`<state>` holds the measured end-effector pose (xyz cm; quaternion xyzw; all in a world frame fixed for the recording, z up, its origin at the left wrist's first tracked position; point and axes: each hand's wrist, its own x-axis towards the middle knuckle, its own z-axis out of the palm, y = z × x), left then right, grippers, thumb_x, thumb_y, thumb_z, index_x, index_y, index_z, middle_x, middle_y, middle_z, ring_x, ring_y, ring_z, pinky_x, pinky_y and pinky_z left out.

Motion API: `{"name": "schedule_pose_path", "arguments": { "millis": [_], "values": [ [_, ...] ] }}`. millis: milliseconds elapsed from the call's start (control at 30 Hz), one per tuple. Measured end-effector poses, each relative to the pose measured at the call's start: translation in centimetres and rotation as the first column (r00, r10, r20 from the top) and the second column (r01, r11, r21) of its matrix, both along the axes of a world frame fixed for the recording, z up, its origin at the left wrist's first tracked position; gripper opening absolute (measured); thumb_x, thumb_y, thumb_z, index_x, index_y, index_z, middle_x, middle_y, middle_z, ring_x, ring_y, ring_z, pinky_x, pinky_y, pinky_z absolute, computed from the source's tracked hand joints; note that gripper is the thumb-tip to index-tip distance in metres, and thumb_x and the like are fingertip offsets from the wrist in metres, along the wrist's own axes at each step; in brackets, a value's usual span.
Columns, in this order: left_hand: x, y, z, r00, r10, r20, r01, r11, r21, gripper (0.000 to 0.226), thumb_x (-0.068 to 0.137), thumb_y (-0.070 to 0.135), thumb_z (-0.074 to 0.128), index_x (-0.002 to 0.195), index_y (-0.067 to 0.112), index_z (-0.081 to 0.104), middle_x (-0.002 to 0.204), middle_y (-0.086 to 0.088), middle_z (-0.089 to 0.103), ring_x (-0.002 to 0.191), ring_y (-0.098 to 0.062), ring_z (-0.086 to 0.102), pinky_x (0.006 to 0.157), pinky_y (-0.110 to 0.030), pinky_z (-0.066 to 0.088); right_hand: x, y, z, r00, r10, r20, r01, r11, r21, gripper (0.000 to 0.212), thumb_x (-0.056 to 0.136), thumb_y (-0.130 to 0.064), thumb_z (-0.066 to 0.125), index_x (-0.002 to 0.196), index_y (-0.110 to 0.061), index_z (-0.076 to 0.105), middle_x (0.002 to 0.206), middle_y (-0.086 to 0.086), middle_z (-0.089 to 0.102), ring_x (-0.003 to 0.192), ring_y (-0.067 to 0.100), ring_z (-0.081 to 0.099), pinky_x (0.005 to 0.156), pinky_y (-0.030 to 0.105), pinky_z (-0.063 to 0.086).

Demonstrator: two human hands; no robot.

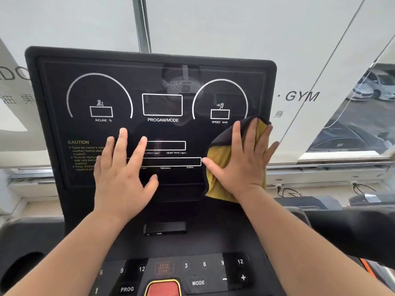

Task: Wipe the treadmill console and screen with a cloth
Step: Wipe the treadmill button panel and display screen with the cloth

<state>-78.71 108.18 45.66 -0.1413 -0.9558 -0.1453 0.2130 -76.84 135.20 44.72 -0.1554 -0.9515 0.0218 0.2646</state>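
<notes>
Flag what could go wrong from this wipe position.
1. The bare left hand lies flat on the screen, so it may leave fresh fingerprints.
2. The right hand presses the cloth with flat fingers at the screen's right edge; the cloth might slip off.
3. The buttons lie between the person and the screen; leaning in could press one.

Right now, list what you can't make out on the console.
All in the head view.
Small and blurred: caution text, with its line ends under the left hand.
Covered: the lower right corner of the screen, by the cloth and right hand.
Cut off by the bottom edge: red button.
Too dim to read surely: stop/start label.
</notes>
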Motion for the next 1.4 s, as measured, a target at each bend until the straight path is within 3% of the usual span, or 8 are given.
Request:
{"name": "schedule_pose_path", "arguments": {
  "millis": [233, 400, 567, 733, 900, 1033, 1233, 1400],
  "values": [
    [-0.2, -0.8, 0.7, 0.998, -0.003, -0.060, 0.004, 1.000, 0.023, 0.089, 0.071, 0.036, 0.083, 0.150, 0.023, 0.043, 0.162, -0.013, 0.029, 0.147, -0.041, 0.028, 0.112, -0.068, 0.031, -6.8, -1.6, 10.5, 0.993, -0.050, -0.109, 0.049, 0.999, -0.013, 0.117, 0.074, -0.099, 0.022, 0.163, -0.028, -0.008, 0.172, 0.012, -0.010, 0.153, 0.050, -0.014, 0.118, 0.075, -0.004],
    [-0.6, -2.9, 1.2, 0.992, 0.097, -0.082, -0.088, 0.991, 0.101, 0.087, 0.072, 0.038, 0.079, 0.149, 0.022, 0.042, 0.162, -0.012, 0.025, 0.149, -0.040, 0.023, 0.117, -0.066, 0.023, -8.4, -6.1, 10.8, 0.986, -0.048, -0.162, 0.046, 0.999, -0.017, 0.119, 0.075, -0.099, 0.019, 0.164, -0.024, -0.006, 0.172, 0.015, -0.007, 0.152, 0.055, -0.009, 0.114, 0.079, 0.000],
    [-1.5, -5.6, 1.3, 0.975, 0.218, -0.038, -0.208, 0.962, 0.176, 0.089, 0.074, 0.037, 0.079, 0.150, 0.021, 0.036, 0.164, -0.015, 0.018, 0.150, -0.041, 0.018, 0.119, -0.062, 0.018, -8.9, -10.4, 10.0, 0.989, 0.042, -0.144, -0.031, 0.996, 0.080, 0.118, 0.075, -0.098, 0.023, 0.164, -0.026, -0.005, 0.172, 0.015, -0.005, 0.152, 0.055, -0.007, 0.114, 0.079, 0.000],
    [-2.3, -7.7, 1.2, 0.962, 0.264, 0.070, -0.273, 0.934, 0.231, 0.097, 0.076, 0.037, 0.080, 0.156, 0.020, 0.026, 0.167, -0.014, 0.012, 0.153, -0.037, 0.013, 0.123, -0.057, 0.013, -8.1, -7.2, 8.9, 0.987, 0.109, -0.120, -0.087, 0.980, 0.178, 0.110, 0.079, -0.096, 0.025, 0.165, -0.031, -0.001, 0.173, 0.010, -0.002, 0.154, 0.053, -0.006, 0.114, 0.080, 0.000],
    [-2.6, -10.3, 0.8, 0.986, 0.154, 0.070, -0.167, 0.954, 0.248, 0.096, 0.077, 0.034, 0.079, 0.157, 0.016, 0.028, 0.168, -0.007, 0.019, 0.151, -0.033, 0.025, 0.121, -0.054, 0.024, -6.9, -3.5, 8.8, 0.973, -0.166, -0.159, 0.143, 0.979, -0.142, 0.109, 0.079, -0.094, 0.023, 0.163, -0.031, -0.005, 0.173, 0.011, -0.006, 0.154, 0.052, -0.008, 0.114, 0.080, 0.000],
    [-3.0, -12.6, 0.6, 0.998, 0.044, 0.039, -0.054, 0.947, 0.316, 0.095, 0.078, 0.026, 0.080, 0.157, 0.018, 0.029, 0.166, -0.001, 0.027, 0.149, -0.023, 0.031, 0.120, -0.043, 0.025, -8.7, -8.5, 9.8, 0.949, -0.276, -0.150, 0.238, 0.943, -0.233, 0.113, 0.076, -0.096, 0.012, 0.163, -0.027, -0.011, 0.172, 0.013, -0.011, 0.154, 0.051, -0.009, 0.116, 0.077, 0.004],
    [-3.4, -14.4, 0.3, 0.997, -0.082, -0.002, 0.076, 0.911, 0.406, 0.079, 0.075, 0.032, 0.065, 0.149, 0.019, 0.040, 0.162, 0.001, 0.036, 0.145, -0.023, 0.040, 0.113, -0.038, 0.031, -11.8, -20.6, 10.2, 0.981, 0.028, -0.192, -0.034, 0.999, -0.032, 0.109, 0.082, -0.093, 0.026, 0.164, -0.027, -0.003, 0.173, 0.009, -0.008, 0.154, 0.048, -0.013, 0.117, 0.071, -0.007],
    [-3.6, -13.8, -0.2, 0.998, -0.058, -0.019, 0.060, 0.894, 0.444, 0.060, 0.073, 0.029, 0.065, 0.130, 0.018, 0.051, 0.160, -0.002, 0.039, 0.138, -0.034, 0.046, 0.103, -0.041, 0.035, -12.3, -22.7, 10.2, 0.969, 0.220, -0.109, -0.202, 0.967, 0.158, 0.102, 0.084, -0.090, 0.030, 0.164, -0.034, 0.000, 0.173, 0.003, -0.004, 0.155, 0.045, -0.012, 0.117, 0.072, 0.011]
  ]
}}
